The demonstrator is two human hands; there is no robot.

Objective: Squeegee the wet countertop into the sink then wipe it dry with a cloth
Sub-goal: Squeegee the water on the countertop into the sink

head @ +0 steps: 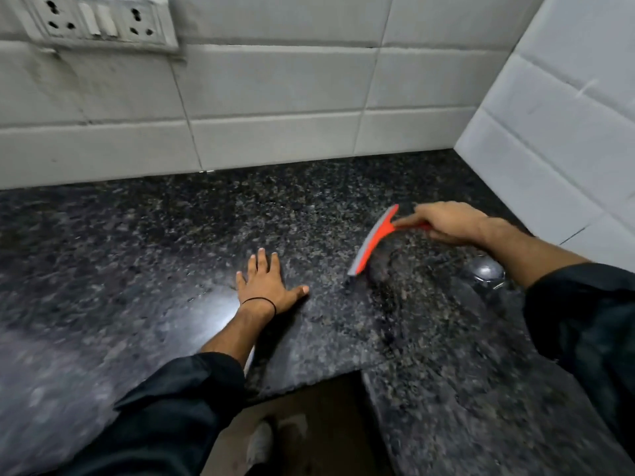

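**Squeegee stage underway, cloth nowhere in sight yet**

So the big thing here is the countertop (137, 242), dark speckled granite that wraps round in an L. I'd call the job early-to-middle: there's a bright sheen on the stone by the near edge, and a darker wet-looking trail (385, 297) running toward the person from the blade, so I reckon water is on the surface and being pushed around. No sink visible from where I'm looking, and no cloth either, so the whole drying half looks not yet done.

Behind it is the tiled wall (275, 87), big white tiles meeting at a corner on the right, a bit grimy on the left under a socket panel (99, 22).

Right hand (446, 223) has its fingers curled round the red handle of the squeegee (372, 240), which sits right of centre with the lower end of its grey blade down at the stone, angled toward the back corner. Left hand (266, 286) is flat on the counter, fingers spread, holding nothing, well apart from the blade.

Something shiny and metal (486, 271) sits on the counter under the right forearm; can't tell what. Thin black band (261, 301) on the left wrist.
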